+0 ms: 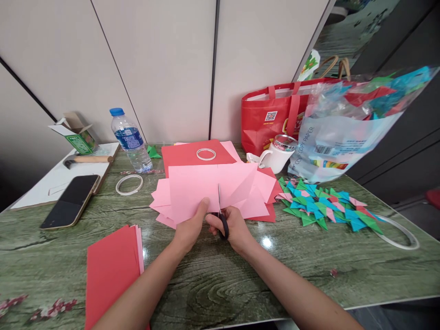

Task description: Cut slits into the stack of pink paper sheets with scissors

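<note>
In my left hand [194,222] is the lower edge of a pink paper sheet [192,185], pinched with the thumb on top. My right hand [233,227] grips black-handled scissors [223,227], whose blades point away from me and lie across the sheet near its middle. A cut appears to run up from the sheet's near edge at the blades. Beneath and around the sheet lie several loose pink pieces [263,185] and red paper [192,153]. A roll of narrow tape [206,154] rests on the red paper.
Red folded paper [110,270] lies at front left, near a phone [70,201], a hammer [89,159] and another tape roll [129,184]. A water bottle [130,140], white mug [277,155], red bag [256,119] and plastic bag [330,142] stand behind. Folded paper triangles [323,204] lie right.
</note>
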{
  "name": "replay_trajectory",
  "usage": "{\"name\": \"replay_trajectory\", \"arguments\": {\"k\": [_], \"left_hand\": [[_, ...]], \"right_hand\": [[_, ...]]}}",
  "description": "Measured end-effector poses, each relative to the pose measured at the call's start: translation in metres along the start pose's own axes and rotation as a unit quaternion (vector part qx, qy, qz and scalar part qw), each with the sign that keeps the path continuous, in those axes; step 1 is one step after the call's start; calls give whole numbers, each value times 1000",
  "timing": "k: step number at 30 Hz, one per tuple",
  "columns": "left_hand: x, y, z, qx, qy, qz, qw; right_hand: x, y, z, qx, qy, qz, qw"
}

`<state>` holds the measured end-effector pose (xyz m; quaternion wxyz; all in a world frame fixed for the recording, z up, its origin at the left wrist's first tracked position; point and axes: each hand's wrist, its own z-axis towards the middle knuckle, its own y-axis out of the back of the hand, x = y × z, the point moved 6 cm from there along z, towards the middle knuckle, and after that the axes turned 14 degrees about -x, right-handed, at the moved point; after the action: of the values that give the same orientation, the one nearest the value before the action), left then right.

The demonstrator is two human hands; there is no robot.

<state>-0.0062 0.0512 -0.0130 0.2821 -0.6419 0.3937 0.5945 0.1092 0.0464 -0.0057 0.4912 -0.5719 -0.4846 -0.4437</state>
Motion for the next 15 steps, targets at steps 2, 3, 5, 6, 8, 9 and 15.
{"name": "replay_trajectory", "arguments": {"k": [2,3,5,6,8,9,15], "left_hand": [[0,0,0,4,-11,3,1000],[-1,-1,0,6,-16,3,1000],[-2,-1,0,13,-26,2,1000],[-3,-1,0,15,-30,1,999],[-5,-1,-1,13,-32,-1,999],[-5,-1,-1,12,-31,-2,999],[-7,-3,-2,21,-33,-4,999]], "right_hand": [[0,0,0,3,-1,2,1000],[0,0,0,4,1,2,1000],[1,0,-1,5,3,-2,1000],[1,1,-1,4,3,-6,1000],[0,1,-1,3,-1,-10,1000],[0,1,-1,3,-2,-10,1000],[2,0,-1,1,-7,-4,1000]]}}
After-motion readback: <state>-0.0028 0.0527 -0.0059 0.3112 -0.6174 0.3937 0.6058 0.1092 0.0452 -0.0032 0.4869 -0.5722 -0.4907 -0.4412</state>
